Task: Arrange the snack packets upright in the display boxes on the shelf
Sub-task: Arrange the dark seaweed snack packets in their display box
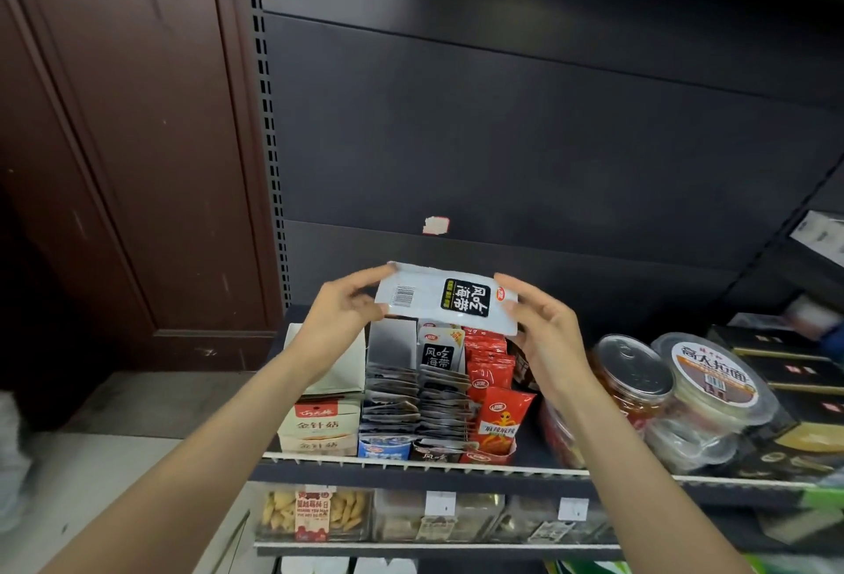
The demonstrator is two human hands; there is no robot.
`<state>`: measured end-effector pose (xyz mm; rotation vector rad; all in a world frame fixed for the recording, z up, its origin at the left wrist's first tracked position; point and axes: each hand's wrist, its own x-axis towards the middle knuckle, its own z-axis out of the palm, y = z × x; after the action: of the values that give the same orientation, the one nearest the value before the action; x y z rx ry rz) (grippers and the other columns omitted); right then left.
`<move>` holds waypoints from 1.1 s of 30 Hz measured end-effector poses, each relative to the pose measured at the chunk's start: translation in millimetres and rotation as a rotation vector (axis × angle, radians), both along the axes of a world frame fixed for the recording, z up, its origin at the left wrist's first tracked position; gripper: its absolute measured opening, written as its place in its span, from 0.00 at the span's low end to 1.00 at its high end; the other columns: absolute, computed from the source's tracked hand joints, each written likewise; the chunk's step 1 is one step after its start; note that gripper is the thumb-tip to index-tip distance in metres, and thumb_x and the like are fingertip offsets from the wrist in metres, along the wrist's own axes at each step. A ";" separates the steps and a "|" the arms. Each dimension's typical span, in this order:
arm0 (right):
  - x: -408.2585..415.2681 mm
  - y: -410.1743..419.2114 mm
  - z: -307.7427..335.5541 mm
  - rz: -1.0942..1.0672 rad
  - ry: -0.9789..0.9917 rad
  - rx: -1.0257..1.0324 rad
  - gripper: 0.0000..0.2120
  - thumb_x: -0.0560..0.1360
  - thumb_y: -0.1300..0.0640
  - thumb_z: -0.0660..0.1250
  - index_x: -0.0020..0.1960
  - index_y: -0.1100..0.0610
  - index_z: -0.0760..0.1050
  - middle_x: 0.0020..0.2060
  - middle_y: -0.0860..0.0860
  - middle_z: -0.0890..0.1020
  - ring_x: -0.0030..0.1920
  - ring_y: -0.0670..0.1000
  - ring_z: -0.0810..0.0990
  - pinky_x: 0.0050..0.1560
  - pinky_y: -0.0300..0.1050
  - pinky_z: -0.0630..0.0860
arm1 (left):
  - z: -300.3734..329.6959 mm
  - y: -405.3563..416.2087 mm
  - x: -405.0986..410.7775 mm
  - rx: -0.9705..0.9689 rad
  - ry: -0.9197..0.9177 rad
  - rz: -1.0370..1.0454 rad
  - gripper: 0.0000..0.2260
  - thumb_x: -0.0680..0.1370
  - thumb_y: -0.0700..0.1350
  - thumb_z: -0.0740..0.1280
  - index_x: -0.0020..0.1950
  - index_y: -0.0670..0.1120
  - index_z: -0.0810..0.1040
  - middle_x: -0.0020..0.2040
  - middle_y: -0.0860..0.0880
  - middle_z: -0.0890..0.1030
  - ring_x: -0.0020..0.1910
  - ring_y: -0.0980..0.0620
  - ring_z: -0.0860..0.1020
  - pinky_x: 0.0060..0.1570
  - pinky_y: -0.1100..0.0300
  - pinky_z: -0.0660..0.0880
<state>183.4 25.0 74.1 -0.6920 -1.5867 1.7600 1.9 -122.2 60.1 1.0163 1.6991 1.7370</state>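
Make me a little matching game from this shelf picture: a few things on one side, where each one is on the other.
Things:
1. white packet
2. red packets
3. beige box
4. tin-lidded jar

Places:
A. leftmost on the shelf
B. held sideways in both hands
C. right of the right forearm
D. right-hand row of the display boxes

Pairs: 1-B, 2-D, 3-A, 4-C

A white snack packet [447, 298] with a black label and a barcode is held sideways, lying flat above the display boxes, its left end pinched by the left hand [340, 315] and its right end by the right hand [543, 322]. Below it, grey packets [418, 384] stand in rows in a display box [413, 448] on the shelf [411, 466], with red packets [495, 395] upright just to their right.
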 end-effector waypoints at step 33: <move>-39.3 96.3 6.2 -0.218 -0.551 0.809 0.10 0.77 0.57 0.65 0.54 0.60 0.80 0.46 0.53 0.84 0.43 0.52 0.82 0.53 0.52 0.77 | -71.4 89.1 -29.7 -0.599 0.841 -0.198 0.13 0.76 0.46 0.67 0.60 0.50 0.76 0.56 0.52 0.78 0.58 0.52 0.74 0.60 0.51 0.70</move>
<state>144.2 121.3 80.4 -0.9144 -2.2606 0.6641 -27.8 -33.2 -11.3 1.6428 2.2852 0.5797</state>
